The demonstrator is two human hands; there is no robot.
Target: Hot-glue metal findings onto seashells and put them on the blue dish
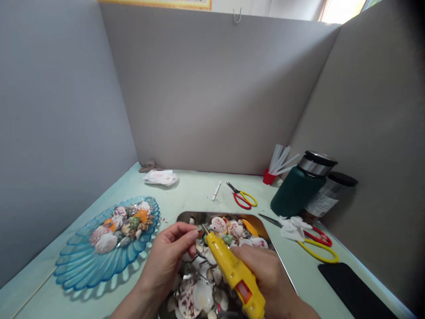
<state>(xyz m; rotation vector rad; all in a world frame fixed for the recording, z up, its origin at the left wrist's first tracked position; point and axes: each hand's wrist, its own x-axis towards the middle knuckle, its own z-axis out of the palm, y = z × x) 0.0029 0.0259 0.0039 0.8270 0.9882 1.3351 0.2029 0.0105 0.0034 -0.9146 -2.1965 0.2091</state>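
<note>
My right hand [268, 277] grips a yellow glue gun [234, 270], its nozzle pointing up and left toward my left hand's fingertips. My left hand [168, 261] pinches a small shell [198, 229] right at the nozzle tip. Both hands hover over a metal tray [186, 217] filled with several seashells. To the left lies a blue scalloped glass plate [83, 266] with shells stuck in a cluster on it.
Red-and-yellow scissors [244, 198], a white marker [216, 190], a red cup of glue sticks [274, 170], a green flask [300, 184], a dark jar [328, 192], crumpled tissue [292, 228] over larger scissors [318, 248], a black phone [352, 290], a white bag [161, 177]. Grey partitions surround the table.
</note>
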